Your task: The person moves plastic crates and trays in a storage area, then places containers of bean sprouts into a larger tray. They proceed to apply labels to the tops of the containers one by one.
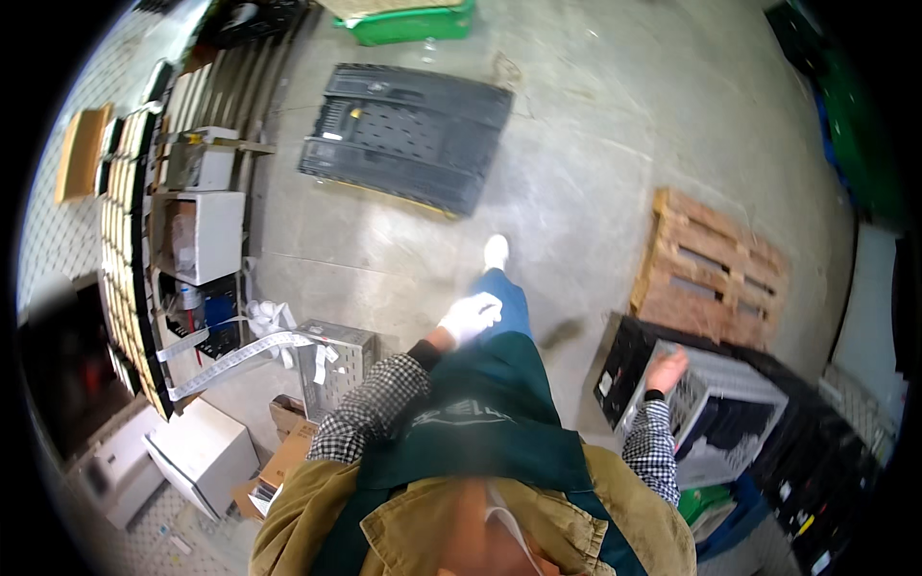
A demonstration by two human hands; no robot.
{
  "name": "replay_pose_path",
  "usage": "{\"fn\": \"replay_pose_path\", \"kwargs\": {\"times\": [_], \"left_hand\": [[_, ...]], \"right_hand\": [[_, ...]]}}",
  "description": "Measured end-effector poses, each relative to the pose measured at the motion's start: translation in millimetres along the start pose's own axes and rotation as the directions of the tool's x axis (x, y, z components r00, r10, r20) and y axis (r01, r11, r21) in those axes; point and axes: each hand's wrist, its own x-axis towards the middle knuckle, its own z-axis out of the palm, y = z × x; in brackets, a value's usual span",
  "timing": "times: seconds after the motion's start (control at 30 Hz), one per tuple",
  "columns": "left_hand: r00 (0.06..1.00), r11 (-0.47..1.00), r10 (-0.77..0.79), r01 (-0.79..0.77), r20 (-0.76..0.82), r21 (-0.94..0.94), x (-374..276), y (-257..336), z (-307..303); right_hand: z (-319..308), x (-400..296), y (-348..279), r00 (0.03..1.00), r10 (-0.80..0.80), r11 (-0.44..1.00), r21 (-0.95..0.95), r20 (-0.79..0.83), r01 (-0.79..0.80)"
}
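Note:
My left hand (472, 317) wears a white glove and hangs in front of my leg. Its fingers are curled; whether anything is inside them is hidden. My right hand (665, 371) is bare and overlaps the near-left rim of a grey plastic crate (749, 468). I cannot tell if it touches that crate. Dark items (727, 425) lie inside the crate. One white shoe (496, 252) is forward on the concrete floor (576, 165).
A black plastic pallet or folded container (432, 137) lies ahead. A wooden pallet (720, 273) and black crates (814, 432) stand right. To the left are a shelf or bench with boxes (220, 237), a perforated metal case (338, 360) and trailing label tape (238, 360). A green bin (410, 25) stands farther ahead.

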Motion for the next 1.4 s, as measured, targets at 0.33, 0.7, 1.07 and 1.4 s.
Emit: {"fn": "replay_pose_path", "kwargs": {"times": [0.33, 0.7, 1.07, 1.4], "left_hand": [[0.821, 0.77, 0.127, 0.273, -0.557, 0.577, 100.0, -72.4, -290.0], [0.976, 0.226, 0.05, 0.197, -0.213, 0.954, 304.1, -11.3, -479.6], [0.899, 0.552, -0.262, -0.159, 0.351, 0.818, 258.2, -38.0, -537.6], [0.709, 0.603, 0.379, 0.298, -0.595, 0.74, 314.4, -49.2, -597.8]], "right_hand": [[123.9, 145.1, -551.6, 0.721, -0.652, 0.688, 0.581, 0.233, 0.434], [205.6, 220.5, -856.5, 0.515, -0.855, 0.485, 0.255, -0.063, 0.836], [140.3, 327.2, -896.4, 0.447, -0.854, 0.51, 0.602, 0.266, 0.615], [144.4, 328.7, -901.7, 0.473, -0.812, 0.583, 0.462, 0.341, 0.669]]}}
